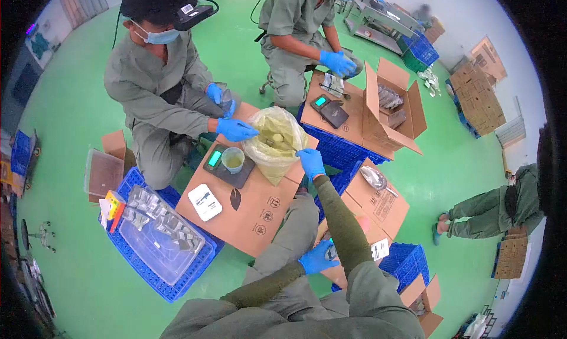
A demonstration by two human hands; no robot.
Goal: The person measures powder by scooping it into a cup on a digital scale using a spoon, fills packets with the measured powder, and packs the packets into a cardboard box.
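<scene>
My right hand (310, 163), in a blue glove, is closed at the right rim of a clear plastic bag (277, 172) of yellow-green powder (274, 129). A thin spoon handle (290, 146) runs from its fingers into the bag. Lower down, my left hand (318, 258), also gloved, is curled beside a cardboard box, partly behind my right sleeve. Something small and greyish shows at its fingertips, too hidden to name. Across the bag, a co-worker's gloved hand (235, 130) reaches to the opposite rim.
A black scale (223, 174) bears a plastic cup (233, 160) of powder. Left of it lies a white card (204, 202). A blue crate (133, 244) holds silver pouches (159, 212). On the right are a metal scoop (378, 179), another scale (329, 111) and an open carton (393, 102).
</scene>
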